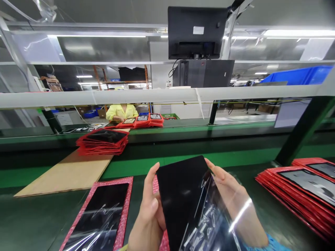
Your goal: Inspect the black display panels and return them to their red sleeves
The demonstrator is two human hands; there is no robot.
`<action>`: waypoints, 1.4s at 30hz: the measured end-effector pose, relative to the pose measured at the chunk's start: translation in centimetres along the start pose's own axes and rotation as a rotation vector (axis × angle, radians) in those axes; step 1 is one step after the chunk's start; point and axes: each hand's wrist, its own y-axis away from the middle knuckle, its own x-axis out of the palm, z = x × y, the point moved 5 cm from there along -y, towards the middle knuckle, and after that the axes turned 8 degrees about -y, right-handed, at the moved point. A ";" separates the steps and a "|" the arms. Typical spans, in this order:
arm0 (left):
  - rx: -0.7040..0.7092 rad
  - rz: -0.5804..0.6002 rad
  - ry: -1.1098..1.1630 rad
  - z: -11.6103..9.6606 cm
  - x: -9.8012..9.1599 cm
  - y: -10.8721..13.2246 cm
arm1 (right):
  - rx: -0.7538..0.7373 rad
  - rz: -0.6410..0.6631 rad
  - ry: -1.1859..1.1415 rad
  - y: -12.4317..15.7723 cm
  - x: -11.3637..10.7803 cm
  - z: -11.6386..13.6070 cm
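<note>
A black glossy panel stands tilted in front of me, gripped along its left edge by my left hand. My right hand closes on its right side, under a sheet of clear plastic film that drapes over the panel's lower right part. Below my left hand lies a red-framed tray holding another dark panel covered in film. A second red tray edge shows behind the held panel.
A stack of red trays sits on a brown board at the left. Another stack of red trays lies at the right. Across the green conveyor, a person in yellow works beside more red trays. A monitor hangs overhead.
</note>
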 end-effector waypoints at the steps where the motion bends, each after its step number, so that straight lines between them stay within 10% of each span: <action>1: -0.017 0.002 0.066 -0.2 0.2 -0.1 | -0.002 -0.012 -0.024 -0.1 -0.1 0.1; 19: -0.238 -0.008 0.401 1.3 -0.5 -2.3 | 0.043 -0.296 -0.266 -0.9 -1.1 -0.2; 42: -0.239 0.020 0.077 2.8 -1.2 -3.9 | -0.018 -0.045 0.296 -1.8 -1.1 -1.9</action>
